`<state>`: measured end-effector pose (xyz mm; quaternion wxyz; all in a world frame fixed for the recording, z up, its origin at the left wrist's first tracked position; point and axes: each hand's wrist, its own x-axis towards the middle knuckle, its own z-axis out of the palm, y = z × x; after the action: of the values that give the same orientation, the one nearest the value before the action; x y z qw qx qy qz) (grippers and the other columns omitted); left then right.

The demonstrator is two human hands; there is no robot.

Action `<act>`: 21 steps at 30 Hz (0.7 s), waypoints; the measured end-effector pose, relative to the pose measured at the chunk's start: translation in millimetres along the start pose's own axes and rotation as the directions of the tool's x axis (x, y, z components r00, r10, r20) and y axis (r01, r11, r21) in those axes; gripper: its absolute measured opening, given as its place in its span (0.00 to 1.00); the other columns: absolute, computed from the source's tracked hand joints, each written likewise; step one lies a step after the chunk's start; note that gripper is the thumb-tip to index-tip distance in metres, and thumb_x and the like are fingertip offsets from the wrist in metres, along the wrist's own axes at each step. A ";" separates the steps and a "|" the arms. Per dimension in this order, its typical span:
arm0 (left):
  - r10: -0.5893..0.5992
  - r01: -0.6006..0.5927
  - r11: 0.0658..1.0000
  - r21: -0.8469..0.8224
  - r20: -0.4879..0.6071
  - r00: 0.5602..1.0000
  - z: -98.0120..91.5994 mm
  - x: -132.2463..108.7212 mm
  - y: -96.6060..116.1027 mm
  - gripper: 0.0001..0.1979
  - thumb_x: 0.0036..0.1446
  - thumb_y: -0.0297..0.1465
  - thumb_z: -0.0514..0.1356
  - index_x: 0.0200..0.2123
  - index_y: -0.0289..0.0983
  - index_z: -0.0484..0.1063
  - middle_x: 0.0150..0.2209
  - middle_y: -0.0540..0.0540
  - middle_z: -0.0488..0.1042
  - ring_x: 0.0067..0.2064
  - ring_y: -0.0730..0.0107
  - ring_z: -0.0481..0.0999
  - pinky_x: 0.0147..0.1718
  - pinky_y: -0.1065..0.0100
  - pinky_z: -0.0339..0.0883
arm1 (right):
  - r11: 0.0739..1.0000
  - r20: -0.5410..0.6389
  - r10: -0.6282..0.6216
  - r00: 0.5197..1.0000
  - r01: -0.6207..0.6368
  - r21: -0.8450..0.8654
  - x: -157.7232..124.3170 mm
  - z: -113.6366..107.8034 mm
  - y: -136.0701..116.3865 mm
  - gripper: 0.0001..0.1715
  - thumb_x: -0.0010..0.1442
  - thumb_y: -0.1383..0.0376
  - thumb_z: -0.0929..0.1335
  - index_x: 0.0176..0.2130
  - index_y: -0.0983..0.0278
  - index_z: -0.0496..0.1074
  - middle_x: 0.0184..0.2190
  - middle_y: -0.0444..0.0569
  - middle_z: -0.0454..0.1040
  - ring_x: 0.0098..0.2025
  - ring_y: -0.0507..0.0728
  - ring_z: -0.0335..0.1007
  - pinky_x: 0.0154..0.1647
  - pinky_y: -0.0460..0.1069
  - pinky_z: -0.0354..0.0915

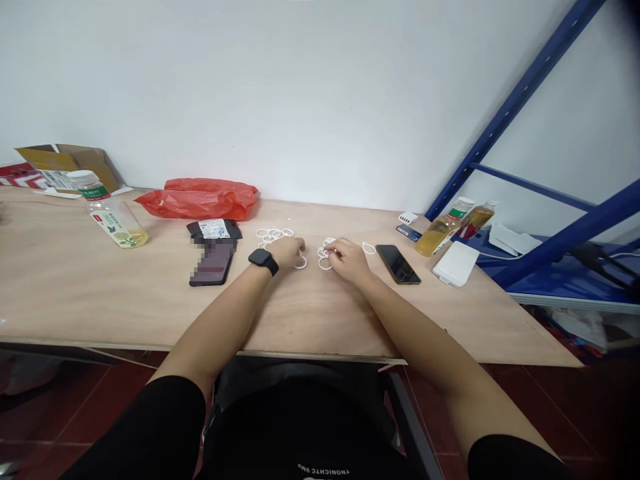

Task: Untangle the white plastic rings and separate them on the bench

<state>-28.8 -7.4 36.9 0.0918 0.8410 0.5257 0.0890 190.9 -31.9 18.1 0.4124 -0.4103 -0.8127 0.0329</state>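
Several thin white rings lie on the wooden table, each with what looks like a small tab. My left hand [289, 252], with a black watch [263, 261] on its wrist, is closed with fingers curled down on a white ring [302, 263] that shows partly below them. A cluster of white rings [273, 233] lies just behind and left of it. My right hand [350, 260] is pinched at a white ring [323, 253] among a few others, and its fingertips partly hide them. Another white ring [369, 248] rests apart, to the right of this hand.
A phone [399, 264], a white box [455, 264] and tilted drink bottles [443, 230] are at right, beside a blue metal rack [520, 180]. At left are a dark phone [213, 262], a black packet [215, 229], a red plastic bag [200, 199], a bottle [113, 217] and an open carton [75, 163].
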 end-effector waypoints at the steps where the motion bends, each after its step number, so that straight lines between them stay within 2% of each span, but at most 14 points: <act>1: 0.056 -0.058 0.998 -0.036 -0.062 0.997 1.0 0.1 6.3 0.16 0.49 0.28 0.61 0.44 0.36 0.74 0.37 0.45 0.79 0.37 0.63 0.77 0.35 0.67 0.67 | 1.000 0.013 0.024 1.000 -0.024 0.019 -0.3 1.9 -2.2 0.13 0.58 0.70 0.64 0.37 0.61 0.78 0.36 0.49 0.79 0.38 0.57 0.74 0.43 0.51 0.67; 4: 0.186 -0.219 0.971 -0.091 -0.280 0.942 2.4 -0.1 21.6 0.14 0.52 0.26 0.58 0.43 0.36 0.73 0.35 0.46 0.77 0.37 0.65 0.76 0.37 0.67 0.68 | 0.989 0.044 0.123 0.991 -0.126 0.080 -1.1 5.6 -7.3 0.13 0.58 0.65 0.67 0.43 0.61 0.77 0.36 0.48 0.80 0.35 0.56 0.73 0.39 0.51 0.67; 7: 0.257 -0.316 0.944 -0.096 -0.386 0.886 3.6 -1.2 30.5 0.11 0.55 0.26 0.57 0.42 0.36 0.72 0.36 0.46 0.76 0.37 0.67 0.75 0.39 0.66 0.69 | 0.971 0.029 0.184 0.983 -0.186 0.153 -1.4 6.2 -9.4 0.16 0.57 0.64 0.67 0.45 0.62 0.77 0.36 0.48 0.80 0.31 0.54 0.72 0.36 0.50 0.67; 11: 0.304 -0.372 0.924 -0.089 -0.418 0.856 5.3 -3.1 36.3 0.08 0.58 0.27 0.57 0.42 0.36 0.71 0.38 0.45 0.76 0.38 0.68 0.76 0.38 0.67 0.69 | 0.937 -0.020 0.250 0.968 -0.237 0.256 -1.9 6.6 -7.3 0.13 0.55 0.66 0.66 0.40 0.62 0.78 0.31 0.46 0.79 0.28 0.53 0.71 0.32 0.48 0.66; 21: 0.312 -0.396 0.909 -0.128 -0.420 0.852 5.4 -3.1 38.1 0.05 0.61 0.31 0.60 0.38 0.36 0.72 0.37 0.45 0.77 0.37 0.69 0.76 0.37 0.68 0.68 | 0.855 -0.011 0.332 0.943 -0.296 0.427 -1.6 9.2 -6.5 0.12 0.48 0.66 0.66 0.35 0.63 0.77 0.27 0.46 0.77 0.26 0.53 0.70 0.28 0.47 0.65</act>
<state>4.3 -26.9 41.0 0.0555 0.8744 0.3561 0.3249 180.8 -34.6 13.6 0.5138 -0.4404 -0.6903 0.2561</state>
